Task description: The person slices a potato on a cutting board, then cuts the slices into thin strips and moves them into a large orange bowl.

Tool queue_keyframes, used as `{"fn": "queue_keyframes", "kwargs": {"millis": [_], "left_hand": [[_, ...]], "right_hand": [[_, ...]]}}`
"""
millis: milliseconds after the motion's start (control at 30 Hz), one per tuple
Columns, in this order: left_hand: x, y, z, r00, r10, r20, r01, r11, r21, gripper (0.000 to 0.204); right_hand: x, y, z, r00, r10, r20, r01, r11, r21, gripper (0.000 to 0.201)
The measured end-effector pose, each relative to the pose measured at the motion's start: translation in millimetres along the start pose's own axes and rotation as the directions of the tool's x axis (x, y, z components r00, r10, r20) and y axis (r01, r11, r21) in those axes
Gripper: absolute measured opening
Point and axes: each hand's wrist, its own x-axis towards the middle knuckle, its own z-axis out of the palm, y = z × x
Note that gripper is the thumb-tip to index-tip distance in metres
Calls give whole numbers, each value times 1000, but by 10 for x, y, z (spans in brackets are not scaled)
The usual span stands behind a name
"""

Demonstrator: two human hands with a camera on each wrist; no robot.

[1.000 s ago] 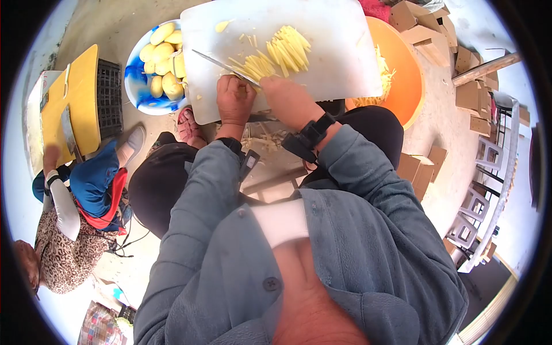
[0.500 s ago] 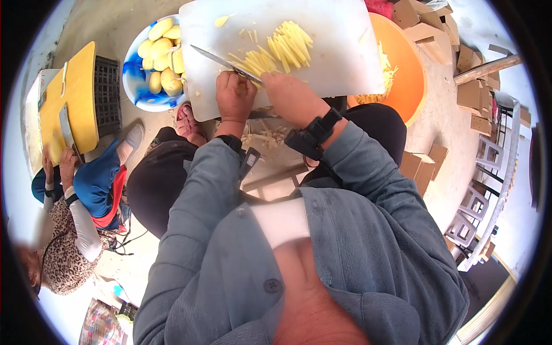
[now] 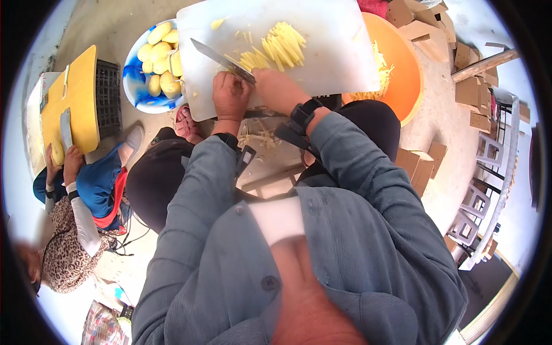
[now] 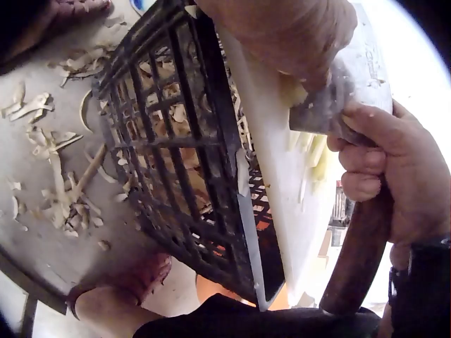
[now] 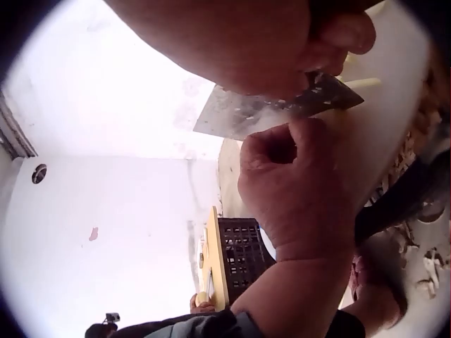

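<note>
My right hand (image 3: 280, 92) grips the wooden handle (image 4: 358, 257) of a broad knife (image 3: 220, 60) over the white cutting board (image 3: 339, 63). Close beside the blade, my left hand (image 3: 231, 96) has curled fingers at the board's near edge. A pale yellow potato piece (image 4: 290, 91) shows partly under that hand in the left wrist view; the rest is hidden. Cut potato sticks (image 3: 284, 46) lie beyond the knife, with a thin slice (image 3: 217, 23) farther off. In the right wrist view the blade (image 5: 261, 113) passes between both hands.
Left of the board, a blue-and-white bowl (image 3: 133, 92) holds peeled potatoes; right of it, an orange basin (image 3: 405, 80) holds sticks. A black crate (image 4: 169, 141) stands under the board. Another person works at a yellow board (image 3: 83, 86) on the left.
The knife tip has moved slightly up and left, and more of the blade's face shows. The other person's hands have come together at a potato beside their knife.
</note>
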Motion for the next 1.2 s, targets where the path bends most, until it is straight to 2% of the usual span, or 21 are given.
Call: {"fn": "queue_keyframes", "kwargs": {"millis": [33, 100, 200, 233, 300, 467, 533, 600, 667, 700, 767, 833, 867, 900, 1000, 1033, 1133, 1200], "left_hand": [[9, 1, -6, 1000, -9, 11, 9, 1000, 3, 16], [19, 5, -22, 1000, -12, 21, 11, 1000, 9, 16], [24, 26, -52, 999, 33, 20, -33, 999, 8, 15], [13, 32, -69, 999, 38, 20, -38, 999, 2, 15], [-33, 26, -91, 999, 44, 23, -44, 999, 5, 15], [-131, 4, -171, 998, -52, 44, 54, 997, -50, 17], [-121, -6, -156, 998, -37, 51, 38, 999, -35, 17], [-100, 14, -181, 998, -20, 55, 21, 1000, -17, 18], [-108, 7, -151, 990, -102, 102, 110, 991, -79, 20], [-105, -13, -90, 990, -101, 100, 109, 991, -79, 20], [-112, -167, -56, 996, -3, 87, 7, 999, -49, 22], [-132, -241, 4, 988, 153, -25, -154, 987, -45, 23], [-129, -260, 29, 996, 84, -21, -85, 995, -61, 23], [-101, -184, -28, 1000, 17, 8, -16, 997, -74, 23], [-68, -6, -102, 979, -195, 67, 203, 964, -170, 18], [-66, 24, -118, 979, -194, 56, 201, 966, -160, 18], [-56, 76, -136, 953, -295, 73, 304, 936, -179, 18], [-58, 55, -81, 959, -282, 37, 285, 948, -145, 16]], "right_hand": [[5, 15, -5, 1000, -2, -7, 2, 1000, 0, 12], [1, 56, 8, 997, 83, 4, -83, 984, 159, 16], [-3, 109, 21, 992, 128, -8, -124, 970, 210, 19], [-27, 138, 17, 992, 125, -11, -120, 969, 214, 19], [-97, 172, -40, 997, 72, 27, -77, 939, 335, 24], [-144, 237, 134, 995, 95, -42, -79, 956, 284, 27], [-129, 269, 195, 989, 123, -80, -95, 954, 284, 27], [-134, 244, 178, 983, 183, -35, -161, 928, 335, 28], [-149, 228, 170, 987, 149, -63, -123, 946, 301, 27], [-157, 237, 164, 989, 118, -85, -92, 961, 262, 26], [-215, 197, 179, 985, 144, -100, -114, 960, 257, 23], [-283, 192, 188, 989, 77, -125, -59, 988, 142, 22], [-234, 173, 134, 992, 123, 23, -125, 979, 161, 31], [-254, 211, 192, 995, 85, -53, -77, 988, 136, 33], [-302, 142, 116, 995, 51, -88, -40, 991, 125, 31], [-313, 113, 88, 996, 56, -76, -46, 990, 131, 27], [-308, 127, 131, 996, 48, -74, -39, 993, 116, 24], [-292, 105, 145, 995, 36, -89, -27, 995, 99, 24]]}}
